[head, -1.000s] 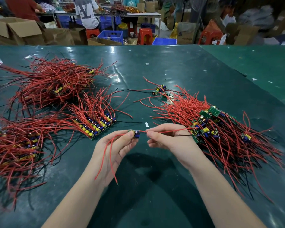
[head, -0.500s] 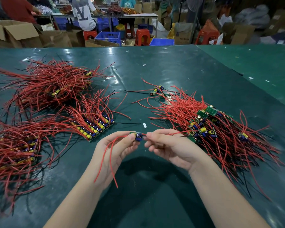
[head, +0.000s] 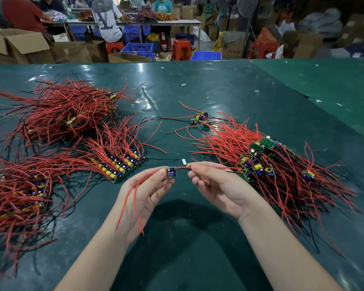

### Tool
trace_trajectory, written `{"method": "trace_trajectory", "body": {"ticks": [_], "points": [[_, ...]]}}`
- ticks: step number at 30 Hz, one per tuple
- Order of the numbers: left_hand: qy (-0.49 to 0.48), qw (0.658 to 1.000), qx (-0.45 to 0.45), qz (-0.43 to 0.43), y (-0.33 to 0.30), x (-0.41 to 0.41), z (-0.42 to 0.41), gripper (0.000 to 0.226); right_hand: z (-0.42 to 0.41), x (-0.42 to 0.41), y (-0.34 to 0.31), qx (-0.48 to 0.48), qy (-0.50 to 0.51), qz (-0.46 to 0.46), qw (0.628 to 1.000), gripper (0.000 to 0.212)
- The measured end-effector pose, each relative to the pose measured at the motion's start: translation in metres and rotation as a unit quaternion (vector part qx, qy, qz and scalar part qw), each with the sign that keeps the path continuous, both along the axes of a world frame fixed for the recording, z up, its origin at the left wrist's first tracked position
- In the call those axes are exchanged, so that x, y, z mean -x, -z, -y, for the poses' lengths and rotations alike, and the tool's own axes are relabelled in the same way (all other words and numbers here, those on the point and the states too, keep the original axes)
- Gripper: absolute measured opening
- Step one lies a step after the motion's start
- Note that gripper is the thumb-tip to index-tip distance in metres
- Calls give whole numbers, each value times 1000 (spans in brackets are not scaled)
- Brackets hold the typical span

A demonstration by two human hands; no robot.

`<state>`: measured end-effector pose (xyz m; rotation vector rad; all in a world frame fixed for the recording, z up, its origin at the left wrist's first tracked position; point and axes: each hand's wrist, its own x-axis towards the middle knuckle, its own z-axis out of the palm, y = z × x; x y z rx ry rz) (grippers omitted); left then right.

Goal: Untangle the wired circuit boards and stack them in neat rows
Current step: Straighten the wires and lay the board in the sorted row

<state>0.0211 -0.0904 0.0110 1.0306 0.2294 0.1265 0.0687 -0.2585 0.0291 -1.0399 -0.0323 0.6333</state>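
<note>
The left hand [head: 147, 191] holds one small board [head: 170, 172] above the near centre of the green table [head: 219, 97], pinched between the thumb [head: 156, 177] on its near left side and the fingers behind it; the blue and yellow parts on the board face the camera. Two red wires [head: 132, 198] leave the left of the board, pass over the left palm and hang free toward the near edge. A further red wire and a black one [head: 182, 168] run from the right of the board in a short arc to the right hand [head: 221, 185], whose thumb and forefinger [head: 194, 166] pinch them just right of the board; the remaining right fingers are loosely curled below. The two hands are close but apart, with only the short wire span between them. Past the right hand the wires run on toward the tangled pile [head: 277, 164] at right, where green boards lie at mixed angles among red and black leads. At left, just beyond the left hand, a neat row [head: 122, 166] of boards lies on the table with its leads fanned to the far side. A second stack [head: 19, 190] lies at the near left edge and a third pile [head: 67, 110] at far left. A few loose boards [head: 200, 117] lie at far centre.
</note>
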Motion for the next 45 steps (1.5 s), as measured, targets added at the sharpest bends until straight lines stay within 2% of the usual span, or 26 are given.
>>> {"method": "trace_trajectory", "body": {"ticks": [5, 10, 15, 21, 24, 30, 37, 41, 43, 45], "points": [[-17, 999, 28, -19, -1, -1, -4, 13, 0, -6, -1, -1, 76, 17, 997, 10], [12, 998, 52, -25, 2, -1, -4, 15, 1, -4, -2, -60, 43, -6, 997, 15], [-5, 997, 69, -41, 4, -2, -4, 11, 2, -9, -3, -71, 88, -22, 993, 25], [1, 998, 61, -30, 4, -2, -5, 14, 6, -6, -6, -182, 34, -95, 978, 25], [-6, 998, 60, -27, 5, -2, -6, 13, 7, -8, -8, -160, 71, -80, 981, 27], [-2, 998, 52, -30, 7, -3, -5, 14, 9, -6, -8, -165, 62, -52, 983, 35], [9, 999, 39, -17, 8, -4, -6, 16, 9, -9, -4, -139, 104, -19, 985, 34], [9, 1000, 16, -5, 10, -3, -6, 18, 9, -11, -2, -147, 109, -31, 983, 33], [1, 1000, 19, 7, 10, -4, -5, 16, 7, -11, -1, -103, 105, -8, 989, 38], [-3, 999, 30, 21, 11, -5, -5, 14, 1, -8, 1, -9, 93, 37, 995, 57]]}}
